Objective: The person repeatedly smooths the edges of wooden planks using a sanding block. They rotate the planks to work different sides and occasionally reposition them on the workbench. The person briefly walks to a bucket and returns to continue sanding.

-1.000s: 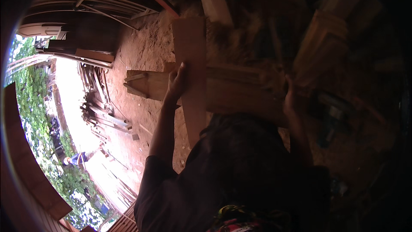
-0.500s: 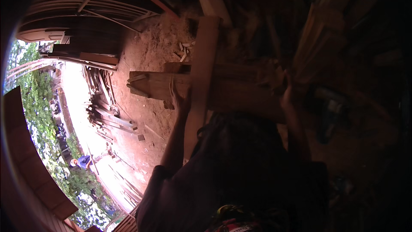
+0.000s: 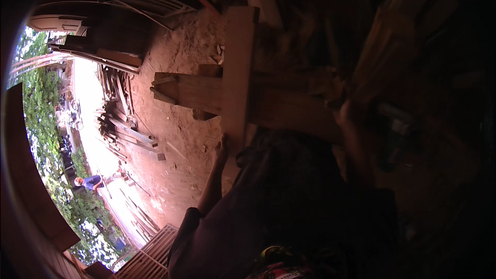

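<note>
A long wooden plank (image 3: 237,67) lies crosswise over a wider timber bench (image 3: 294,108), its near end running down beside my body. My left hand (image 3: 222,147) is closed on the plank's left edge, with part of the fingers hidden. At the bench's right part, my right hand (image 3: 345,114) is in deep shadow beside a small brownish piece (image 3: 335,92). Whether it grips that piece or rests on the bench cannot be made out. Two thin strips form a V-shaped notch (image 3: 164,90) on the bench's left end.
A dim power tool (image 3: 399,124) lies right of my right hand. Boards (image 3: 382,46) lean at the upper right. Timber offcuts (image 3: 124,124) are heaped on the dirt floor (image 3: 175,124) to the left. A person (image 3: 90,182) in blue is outside, far left.
My left hand has gone from spread fingers near the bench top to a closed hold lower on the plank's edge. The plank now stands more upright in view, shifted slightly left.
</note>
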{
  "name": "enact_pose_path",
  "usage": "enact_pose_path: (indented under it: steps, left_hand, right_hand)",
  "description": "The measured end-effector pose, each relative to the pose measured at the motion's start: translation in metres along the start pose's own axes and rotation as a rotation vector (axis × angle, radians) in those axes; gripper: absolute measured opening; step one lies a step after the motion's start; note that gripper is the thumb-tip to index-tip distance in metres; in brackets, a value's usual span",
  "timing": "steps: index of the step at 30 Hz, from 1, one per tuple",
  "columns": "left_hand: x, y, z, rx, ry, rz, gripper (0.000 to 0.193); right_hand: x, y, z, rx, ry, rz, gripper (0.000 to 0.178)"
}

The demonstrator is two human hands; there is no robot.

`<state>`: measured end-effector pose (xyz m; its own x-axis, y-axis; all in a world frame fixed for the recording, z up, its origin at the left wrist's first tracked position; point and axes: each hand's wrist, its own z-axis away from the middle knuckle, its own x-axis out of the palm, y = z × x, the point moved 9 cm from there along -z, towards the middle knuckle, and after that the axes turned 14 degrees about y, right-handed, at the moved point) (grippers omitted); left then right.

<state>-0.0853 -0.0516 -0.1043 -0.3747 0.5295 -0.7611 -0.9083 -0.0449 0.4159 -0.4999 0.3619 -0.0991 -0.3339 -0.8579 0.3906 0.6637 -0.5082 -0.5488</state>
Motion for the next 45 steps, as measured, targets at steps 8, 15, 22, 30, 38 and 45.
enact_pose_path:
  steps: [8, 15, 22, 30, 38, 45]
  left_hand:
    - [-0.005, 0.026, 0.022, 0.019, 0.056, -0.069, 0.097]
    - [-0.005, 0.015, 0.025, -0.064, -0.001, 0.043, 0.096]
    - [0.01, 0.086, 0.091, -0.182, -0.418, 0.562, 0.087]
    - [0.037, 0.048, 0.076, -0.262, -0.644, 0.652, 0.076]
    - [0.029, 0.051, 0.07, -0.23, -0.7, 0.637, 0.077]
    - [0.014, 0.055, 0.049, -0.178, -0.73, 0.603, 0.078]
  right_hand:
    - [0.003, -0.008, -0.002, 0.016, -0.178, 0.014, 0.054]
    - [-0.008, 0.002, -0.024, 0.034, -0.082, -0.014, 0.055]
    - [0.003, -0.003, -0.01, 0.077, -0.167, -0.014, 0.056]
    - [0.003, -0.011, -0.013, 0.044, -0.226, 0.023, 0.058]
    - [-0.012, -0.015, 0.008, 0.017, 0.031, -0.069, 0.055]
    - [-0.012, -0.023, 0.023, -0.083, 0.117, 0.001, 0.054]
